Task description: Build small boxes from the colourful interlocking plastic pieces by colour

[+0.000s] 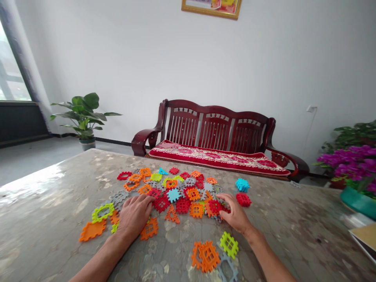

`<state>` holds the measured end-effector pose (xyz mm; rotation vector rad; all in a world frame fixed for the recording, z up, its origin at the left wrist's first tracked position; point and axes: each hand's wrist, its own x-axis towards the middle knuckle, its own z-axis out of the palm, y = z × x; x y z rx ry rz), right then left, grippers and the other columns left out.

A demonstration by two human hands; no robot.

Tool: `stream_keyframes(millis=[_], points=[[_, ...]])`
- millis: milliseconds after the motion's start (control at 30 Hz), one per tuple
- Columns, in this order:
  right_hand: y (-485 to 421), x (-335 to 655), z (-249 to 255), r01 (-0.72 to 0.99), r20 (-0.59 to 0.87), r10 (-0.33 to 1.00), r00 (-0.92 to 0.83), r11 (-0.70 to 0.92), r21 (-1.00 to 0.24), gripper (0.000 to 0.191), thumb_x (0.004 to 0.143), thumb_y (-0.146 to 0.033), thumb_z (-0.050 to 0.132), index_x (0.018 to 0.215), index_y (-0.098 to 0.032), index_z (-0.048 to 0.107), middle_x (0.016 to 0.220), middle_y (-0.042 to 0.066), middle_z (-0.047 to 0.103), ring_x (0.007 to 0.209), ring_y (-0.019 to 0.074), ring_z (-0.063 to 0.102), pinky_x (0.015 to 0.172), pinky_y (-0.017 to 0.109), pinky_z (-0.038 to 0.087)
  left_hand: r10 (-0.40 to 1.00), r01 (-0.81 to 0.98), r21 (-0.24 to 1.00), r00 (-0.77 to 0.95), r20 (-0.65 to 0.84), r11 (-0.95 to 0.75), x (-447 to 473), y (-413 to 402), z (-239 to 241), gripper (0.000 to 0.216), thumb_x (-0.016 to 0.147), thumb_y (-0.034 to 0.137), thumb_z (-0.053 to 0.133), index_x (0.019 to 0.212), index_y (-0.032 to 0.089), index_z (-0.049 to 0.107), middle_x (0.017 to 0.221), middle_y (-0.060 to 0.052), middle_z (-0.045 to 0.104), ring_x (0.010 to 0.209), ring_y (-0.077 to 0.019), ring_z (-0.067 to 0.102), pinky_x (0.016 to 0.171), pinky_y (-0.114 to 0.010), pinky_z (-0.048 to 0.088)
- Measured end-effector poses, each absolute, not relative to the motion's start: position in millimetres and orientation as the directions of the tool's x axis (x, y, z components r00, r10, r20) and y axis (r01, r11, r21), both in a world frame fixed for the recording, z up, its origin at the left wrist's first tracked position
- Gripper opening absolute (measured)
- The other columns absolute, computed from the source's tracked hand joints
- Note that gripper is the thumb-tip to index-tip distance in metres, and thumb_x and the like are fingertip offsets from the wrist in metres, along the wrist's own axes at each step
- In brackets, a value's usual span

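Spread over the table is a loose pile of plastic interlocking tiles with notched edges, in orange, red, grey, green and blue. My left hand [133, 214] lies palm down at the pile's left side, its fingertips by a dark red tile [154, 193]; what is under the palm is hidden. An orange window tile [149, 228] sits beside that wrist. At the right side, my right hand [235, 214] has thumb and fingers apart around the edge of a red tile [215, 206]. Whether it touches that tile is unclear. A light blue tile [173, 195] lies mid-pile.
Toward me lie orange tiles [209, 256], a green window tile [229, 244] and a grey frame tile [227, 269]. Blue tiles [242, 184] and red tiles [243, 199] are stacked at the right. Beyond the table [293, 235] stands a wooden bench [217, 129].
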<state>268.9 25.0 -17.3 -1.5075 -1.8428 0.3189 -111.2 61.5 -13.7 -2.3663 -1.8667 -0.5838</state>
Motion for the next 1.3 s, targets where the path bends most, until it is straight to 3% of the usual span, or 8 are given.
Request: stream_keyframes(millis=[200,500,700,867,1067,1300], points=[[23.8,259.3,-8.3,0.833,0.326,0.939,-0.107,0.264,-0.486,0.056,0.070,-0.025,0.068,0.125,-0.028,0.062,0.124,0.006,0.065,0.115,0.0271,0.055,0.102,0.045,0.041,0.932,0.949,0.199,0.171,0.319,-0.242,-109.5,61.2,-10.3,0.033,0.092,0.028,0.041,0.103,0.030,0.072,0.110,-0.002,0.072,0.102,-0.0214,0.063,0.095,-0.038,0.041],[21.7,256.9,-10.7,0.813,0.339,0.928,-0.154,0.314,-0.491,0.059,0.069,-0.023,0.070,0.127,-0.028,0.060,0.121,0.005,0.064,0.113,0.0252,0.057,0.100,0.041,0.042,0.938,0.952,0.182,0.188,0.292,-0.247,-109.9,61.8,-11.6,0.037,0.094,0.029,0.036,0.107,0.029,0.071,0.112,-0.002,0.070,0.106,-0.0219,0.061,0.095,-0.038,0.040],[28.9,297.8,-11.1,0.752,0.492,0.865,0.094,0.262,-0.605,0.055,0.073,-0.031,0.065,0.127,-0.025,0.056,0.120,0.007,0.062,0.112,0.0242,0.057,0.101,0.042,0.044,0.938,0.950,0.194,0.180,0.295,-0.244,-109.8,62.9,-11.4,0.037,0.093,0.029,0.037,0.106,0.029,0.071,0.113,-0.003,0.070,0.106,-0.0220,0.062,0.094,-0.037,0.042],[32.5,355.3,-20.6,0.724,0.506,0.807,0.305,0.148,-0.673,0.056,0.073,-0.038,0.062,0.125,-0.020,0.056,0.116,0.009,0.063,0.103,0.0239,0.060,0.095,0.041,0.048,0.941,0.954,0.175,0.186,0.284,-0.242,-110.5,62.2,-11.4,0.038,0.093,0.029,0.035,0.107,0.031,0.071,0.115,-0.001,0.070,0.107,-0.0214,0.062,0.095,-0.037,0.041],[34.4,390.7,-38.7,0.757,0.496,0.801,0.335,0.084,-0.648,0.057,0.071,-0.037,0.059,0.125,-0.020,0.056,0.115,0.009,0.065,0.105,0.0237,0.060,0.098,0.042,0.045,0.955,0.965,0.151,0.173,0.240,-0.213,-109.8,61.4,-10.2,0.040,0.094,0.029,0.033,0.108,0.031,0.070,0.117,-0.001,0.069,0.108,-0.0204,0.062,0.095,-0.036,0.042],[43.1,399.3,-55.0,0.736,0.494,0.809,0.318,0.118,-0.667,0.058,0.072,-0.033,0.057,0.129,-0.022,0.054,0.123,0.009,0.062,0.113,0.0233,0.059,0.102,0.041,0.044,0.956,0.970,0.141,0.162,0.243,-0.200,-109.3,64.0,-11.4,0.038,0.094,0.029,0.035,0.109,0.033,0.070,0.118,0.001,0.069,0.108,-0.0197,0.062,0.095,-0.035,0.042]])
